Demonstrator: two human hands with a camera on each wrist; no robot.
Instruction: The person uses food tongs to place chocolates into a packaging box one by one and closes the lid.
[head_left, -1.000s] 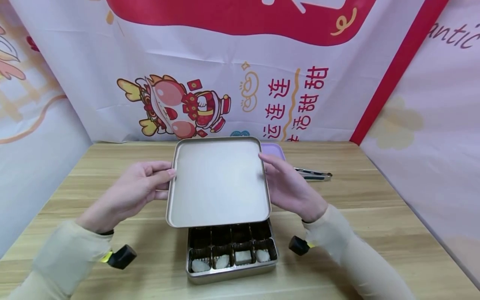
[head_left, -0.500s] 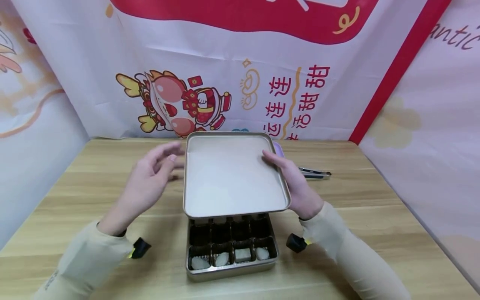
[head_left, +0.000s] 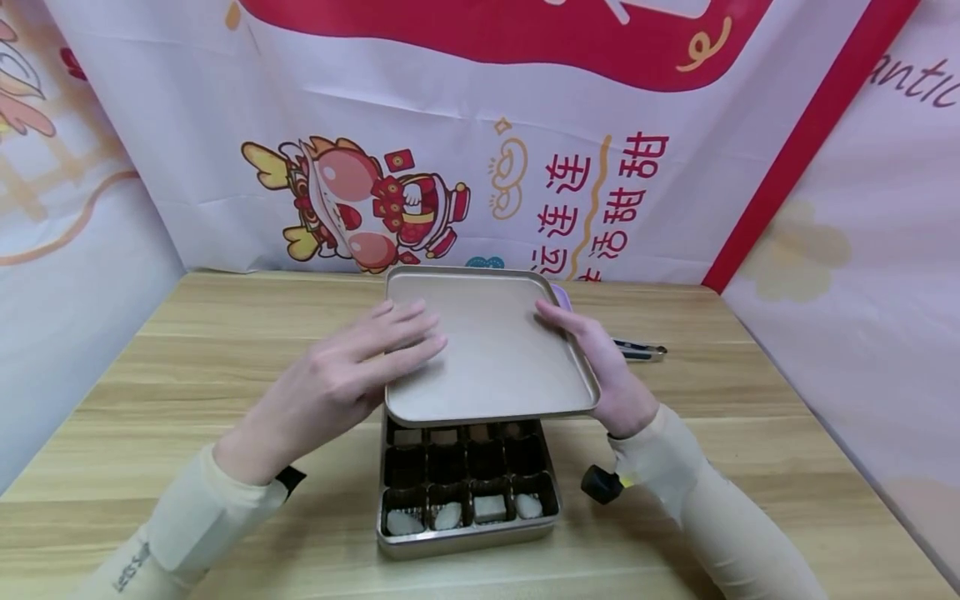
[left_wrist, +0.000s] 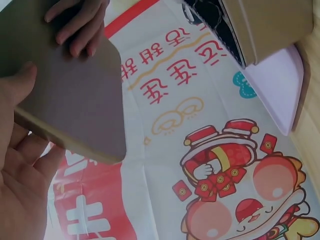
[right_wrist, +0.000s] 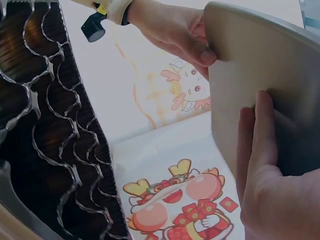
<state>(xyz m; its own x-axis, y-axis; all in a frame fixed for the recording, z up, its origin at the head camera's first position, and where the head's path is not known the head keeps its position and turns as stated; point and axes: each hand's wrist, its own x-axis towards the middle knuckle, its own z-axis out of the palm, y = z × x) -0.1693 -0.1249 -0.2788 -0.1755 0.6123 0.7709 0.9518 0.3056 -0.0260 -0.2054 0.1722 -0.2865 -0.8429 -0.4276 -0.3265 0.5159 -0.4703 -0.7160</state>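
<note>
A square metal lid (head_left: 495,358) is held tilted above the back of a metal box (head_left: 468,542). My right hand (head_left: 615,379) grips its right edge, thumb on the inner face, fingers spread against the outer face in the right wrist view. My left hand (head_left: 345,362) holds the left side, fingers across the inner face, its thumb (left_wrist: 22,82) on the outer face in the left wrist view. Dark wavy-walled compartments fill the box. Pale lumps and a pale block (head_left: 490,507) lie in its front row; the lid covers part of the back row.
Behind the lid, at the back of the wooden table (head_left: 750,467), a purple item (head_left: 561,297) is partly hidden. Metal tongs (head_left: 641,350) lie to the right of it. A printed cloth (head_left: 420,92) hangs along the back, with pale cloth walls at both sides.
The lid has shifted right and tipped flatter. My left hand let go of its left edge, then came back over the inner face. More of the box's back row shows.
</note>
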